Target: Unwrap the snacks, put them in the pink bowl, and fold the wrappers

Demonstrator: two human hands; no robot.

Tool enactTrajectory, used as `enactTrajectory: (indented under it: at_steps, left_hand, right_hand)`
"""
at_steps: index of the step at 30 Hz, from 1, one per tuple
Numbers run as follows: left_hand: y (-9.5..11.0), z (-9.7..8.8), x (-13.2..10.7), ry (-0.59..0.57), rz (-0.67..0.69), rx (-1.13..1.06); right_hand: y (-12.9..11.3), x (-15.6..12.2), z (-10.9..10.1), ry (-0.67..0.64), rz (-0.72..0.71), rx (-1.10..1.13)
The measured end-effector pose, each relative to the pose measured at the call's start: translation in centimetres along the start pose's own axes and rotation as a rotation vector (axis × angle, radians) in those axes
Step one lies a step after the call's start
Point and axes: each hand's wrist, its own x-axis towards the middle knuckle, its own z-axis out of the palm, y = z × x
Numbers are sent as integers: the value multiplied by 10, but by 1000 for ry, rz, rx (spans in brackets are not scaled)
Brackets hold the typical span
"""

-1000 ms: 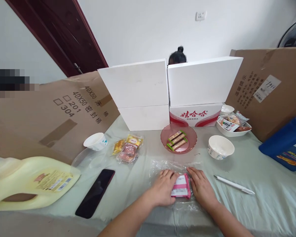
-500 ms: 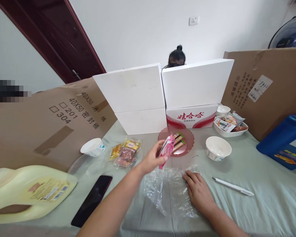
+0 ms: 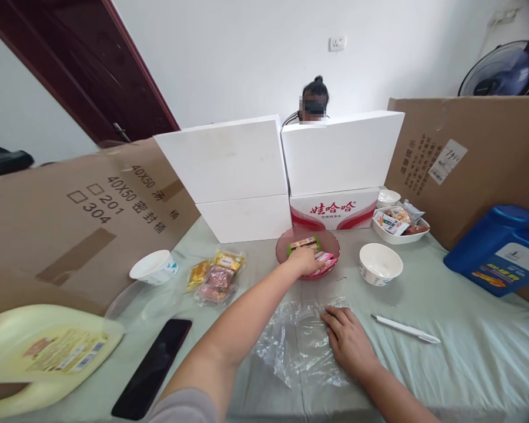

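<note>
My left hand (image 3: 304, 260) reaches into a translucent red bowl (image 3: 283, 241) at the foot of the white boxes. Its fingers are closed on pink packets (image 3: 324, 262), which are low in the bowl; the fingertips are partly covered. Behind the hand, brown and green sticks (image 3: 304, 244) lie in the same bowl. Nearer to me, a crumpled clear plastic bag (image 3: 286, 346) is spread on the cloth. My right hand (image 3: 350, 341) rests flat on the bag's right side, fingers stretched out, not gripping it.
Left of the bowl are wrapped snacks (image 3: 218, 277), a paper bowl (image 3: 153, 267), a phone (image 3: 152, 370) and a yellow jug (image 3: 48, 352). To the right are a white bowl (image 3: 380, 264), a pen (image 3: 405, 329), a filled dish (image 3: 399, 236) and a blue bottle (image 3: 496, 249). A person (image 3: 314, 100) sits behind white boxes (image 3: 242, 176).
My left hand has carried the pink packets forward and down into the red bowl. My right hand stays on the plastic bag. The view has shifted slightly.
</note>
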Motion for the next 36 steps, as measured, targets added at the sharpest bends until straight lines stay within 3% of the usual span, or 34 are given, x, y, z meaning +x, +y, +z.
enactTrajectory:
  at_steps: [3,4,6,7,8,9,11,14,16,17,19,21,23,29,36]
  left_hand:
    - [3,15,-43,219,127,32]
    - [2,26,-62,310,275,46]
    - [-4,54,-101,245,630,74]
    - [-10,68,-118,165,729,103]
    - [-18,81,-131,96,735,144]
    - [-28,91,-141,69,658,195]
    - [-54,97,-151,110,351,294]
    - [-99,78,-154,211,-96,346]
    - [-121,61,-160,299,-215,352]
    - [-128,55,-166,335,-205,336]
    - [-132,48,-184,340,-55,260]
    - [-125,49,-204,243,154,150]
    - [-115,54,-221,137,261,66]
    - [-102,61,-244,70,147,-102]
    - [-96,58,-266,-96,-32,-627]
  right_hand:
    - [0,-2,2,-14,21,-42]
    - [0,-2,3,-22,30,-68]
    - [0,-3,5,-46,34,-132]
    - [0,-3,6,-61,34,-167]
    - [0,-3,7,-77,34,-202]
    - [-1,-4,9,-98,36,-235]
    - [-1,-4,11,-145,52,-285]
    - [-1,-6,12,-209,80,-296]
    - [0,-7,10,-237,105,-270]
    - [1,-6,7,-245,119,-251]
    - [3,-5,-2,-232,150,-198]
    - [5,-5,-16,-187,152,-113]
    - [7,-8,-33,-174,99,1]
    - [10,-46,-69,-525,-223,263]
    - [8,-82,-82,-585,-29,376]
